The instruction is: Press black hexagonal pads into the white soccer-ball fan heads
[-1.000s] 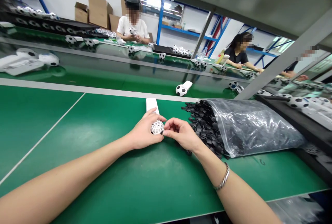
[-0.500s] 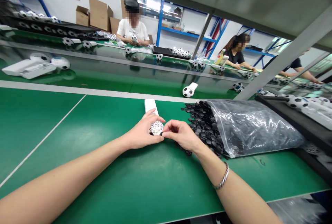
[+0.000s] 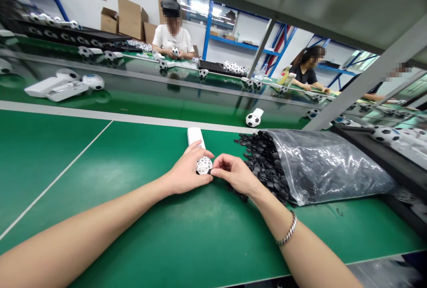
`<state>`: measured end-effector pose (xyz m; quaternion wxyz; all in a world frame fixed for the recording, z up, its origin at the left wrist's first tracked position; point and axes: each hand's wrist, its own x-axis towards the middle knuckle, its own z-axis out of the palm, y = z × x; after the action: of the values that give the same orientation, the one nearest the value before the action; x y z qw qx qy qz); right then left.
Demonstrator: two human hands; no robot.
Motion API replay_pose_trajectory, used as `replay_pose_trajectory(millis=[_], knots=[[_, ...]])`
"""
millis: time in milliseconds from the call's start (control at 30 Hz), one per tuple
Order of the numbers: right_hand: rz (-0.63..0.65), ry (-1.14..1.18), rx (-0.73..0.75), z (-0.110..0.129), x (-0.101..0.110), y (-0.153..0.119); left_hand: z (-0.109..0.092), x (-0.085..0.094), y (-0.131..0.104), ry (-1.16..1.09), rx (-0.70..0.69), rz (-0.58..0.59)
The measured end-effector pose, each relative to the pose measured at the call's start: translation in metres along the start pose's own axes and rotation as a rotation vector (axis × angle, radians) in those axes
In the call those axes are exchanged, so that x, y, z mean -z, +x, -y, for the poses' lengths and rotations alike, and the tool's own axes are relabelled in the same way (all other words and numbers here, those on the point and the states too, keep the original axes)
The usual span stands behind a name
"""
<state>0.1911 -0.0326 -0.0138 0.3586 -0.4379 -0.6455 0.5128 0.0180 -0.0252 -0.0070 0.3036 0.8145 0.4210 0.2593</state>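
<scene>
My left hand (image 3: 187, 169) is wrapped round a white football-shaped casing (image 3: 203, 165) with a lattice of openings and a white handle (image 3: 195, 136) pointing away from me. The casing is held just over the green table. At its right side, my right hand (image 3: 233, 171) pinches a small black piece (image 3: 210, 171) between thumb and forefinger, against the casing's lower right edge. The fingers partly hide this piece. Just right of that hand, loose black pieces (image 3: 265, 166) spill from the mouth of a clear plastic bag (image 3: 333, 168).
Beyond the table's pale edge strip runs a glossy green conveyor (image 3: 150, 97) carrying white football-headed units (image 3: 253, 119). A dark tray (image 3: 363, 141) with more units stands at the right, by a slanted metal post (image 3: 347, 86). Co-workers (image 3: 173, 39) sit across the line.
Units on the near conveyor have moved right. Both my hands stay at the casing with nearly the same grip; the whole view has shifted slightly.
</scene>
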Motion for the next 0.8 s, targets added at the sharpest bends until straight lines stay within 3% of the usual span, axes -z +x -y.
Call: replay_pose_trajectory(millis=[167, 267, 367, 433, 567, 800], knots=[[0.005, -0.048, -0.008, 0.002, 0.001, 0.004, 0.0, -0.003, 0.002, 0.006, 0.009, -0.035], [-0.014, -0.154, -0.002, 0.004, 0.008, 0.003, 0.005, 0.003, 0.004, -0.012, -0.064, 0.053], [-0.122, -0.443, 0.021, 0.005, 0.017, 0.0, 0.013, 0.01, 0.005, 0.001, -0.14, 0.105], [-0.168, -0.674, 0.03, 0.004, 0.02, -0.002, 0.019, 0.014, 0.006, 0.043, -0.09, 0.044], [-0.112, -0.89, 0.027, 0.001, 0.02, -0.006, 0.025, 0.017, 0.008, 0.018, 0.094, -0.038], [0.005, -0.892, 0.057, 0.005, 0.018, -0.011, 0.023, 0.023, 0.008, -0.1, 0.056, 0.093]])
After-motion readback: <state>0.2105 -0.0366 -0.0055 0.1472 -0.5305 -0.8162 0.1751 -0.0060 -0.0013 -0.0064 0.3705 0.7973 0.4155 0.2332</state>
